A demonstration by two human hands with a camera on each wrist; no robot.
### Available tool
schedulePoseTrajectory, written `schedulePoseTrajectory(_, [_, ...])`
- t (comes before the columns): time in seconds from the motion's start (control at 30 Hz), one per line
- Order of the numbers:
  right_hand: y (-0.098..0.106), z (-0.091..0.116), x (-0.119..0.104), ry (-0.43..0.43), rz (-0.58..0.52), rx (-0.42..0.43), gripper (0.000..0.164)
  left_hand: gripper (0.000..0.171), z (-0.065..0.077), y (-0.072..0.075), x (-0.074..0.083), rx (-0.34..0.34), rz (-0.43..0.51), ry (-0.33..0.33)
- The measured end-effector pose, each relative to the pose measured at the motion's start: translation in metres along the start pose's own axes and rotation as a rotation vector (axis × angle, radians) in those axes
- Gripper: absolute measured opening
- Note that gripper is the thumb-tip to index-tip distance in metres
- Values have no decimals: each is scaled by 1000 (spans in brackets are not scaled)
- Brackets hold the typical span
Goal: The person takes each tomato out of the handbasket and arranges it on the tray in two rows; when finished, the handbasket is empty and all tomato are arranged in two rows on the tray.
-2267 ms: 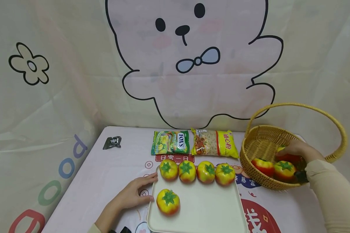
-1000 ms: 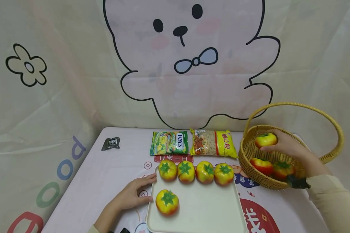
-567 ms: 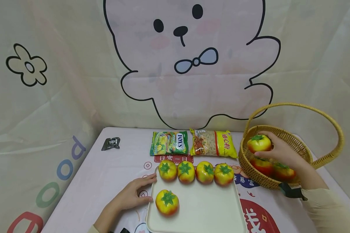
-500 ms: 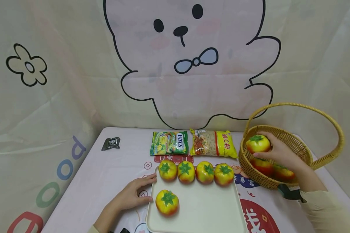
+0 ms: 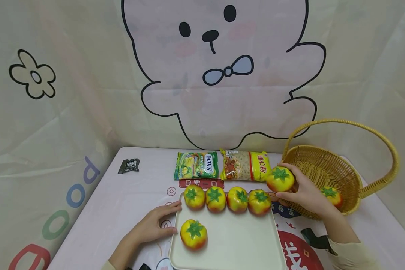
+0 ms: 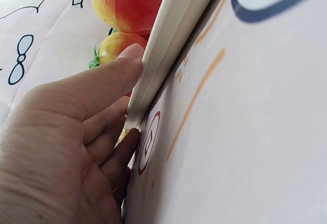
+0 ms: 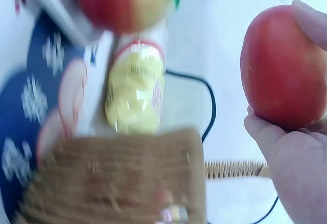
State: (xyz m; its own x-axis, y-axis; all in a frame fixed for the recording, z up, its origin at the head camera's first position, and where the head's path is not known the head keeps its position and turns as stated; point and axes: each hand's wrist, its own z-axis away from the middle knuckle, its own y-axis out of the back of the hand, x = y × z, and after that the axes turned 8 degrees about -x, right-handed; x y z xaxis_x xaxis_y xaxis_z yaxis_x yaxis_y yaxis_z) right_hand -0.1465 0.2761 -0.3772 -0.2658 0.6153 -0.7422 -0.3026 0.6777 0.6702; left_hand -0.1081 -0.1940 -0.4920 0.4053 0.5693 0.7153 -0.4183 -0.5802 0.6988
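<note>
In the head view my right hand (image 5: 307, 193) grips a yellow-and-red persimmon (image 5: 280, 179) with a green star-shaped top. It is held up at the left rim of a wicker basket (image 5: 324, 165). The right wrist view shows its red underside between thumb and fingers. Another persimmon (image 5: 331, 196) lies in the basket, partly covered by my right wrist. My left hand (image 5: 152, 224) rests against the left edge of a cream tray (image 5: 239, 243), thumb and fingertips touching its rim. A row of several persimmons (image 5: 215, 199) lines the tray's far side, and one persimmon (image 5: 194, 234) sits nearer its left edge.
Behind the tray lie a green FOX'S candy bag (image 5: 196, 165) and a yellow bag of pasta (image 5: 246, 165). A small black packet (image 5: 128, 166) lies at the back left of the table. The basket's tall handle (image 5: 349, 122) arches over it. Printed fabric (image 5: 87, 93) hangs behind and at the sides.
My right hand has taken a persimmon from inside the basket and moved it left and toward me, past the basket's left rim. My left hand and the tray have stayed put.
</note>
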Motion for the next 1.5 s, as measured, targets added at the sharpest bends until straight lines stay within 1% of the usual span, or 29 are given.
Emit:
schedulePoseTrajectory(0.1, [-17,3,-5,20,-64,-11,84,63,0,1,0,0,-6,-10])
schedulePoseTrajectory(0.27, [-42,5,-15,52,-203,-41,85,63,0,1,0,4,-20,-27])
schedulePoseTrajectory(0.33, [-51,6,-20,48,-225,-38,84,63,0,1,-1,1,-15,-20])
schedulePoseTrajectory(0.43, [-63,7,-25,43,-208,-37,83,63,0,1,-1,-4,-6,-17])
schedulePoseTrajectory(0.57, [-74,6,-29,68,-128,-41,82,64,-1,0,-3,-3,-3,-29])
schedulePoseTrajectory(0.67, [-81,6,-32,72,-115,-48,83,65,-2,0,-4,0,-3,-31])
schedulePoseTrajectory(0.73, [-85,5,-34,43,-148,-76,85,65,-2,0,-4,1,-4,-29])
schedulePoseTrajectory(0.83, [-93,4,-38,-11,-226,-127,86,65,-1,0,-5,-2,3,-19])
schedulePoseTrajectory(0.93, [-101,4,-41,-48,-260,-175,87,65,-1,-1,-5,-5,7,-15])
schedulePoseTrajectory(1.0, [-107,4,-42,-51,-269,-206,87,65,-1,-2,-6,-6,6,-15])
schedulePoseTrajectory(1.23, [-123,6,-48,-5,-255,-319,84,64,-1,-3,-6,4,-18,-28])
schedulePoseTrajectory(1.37, [-127,6,-53,14,-229,-369,81,64,0,-2,-4,3,-9,-21])
schedulePoseTrajectory(1.5, [-130,4,-55,17,-173,-396,79,65,-1,-2,-4,-1,6,-15])
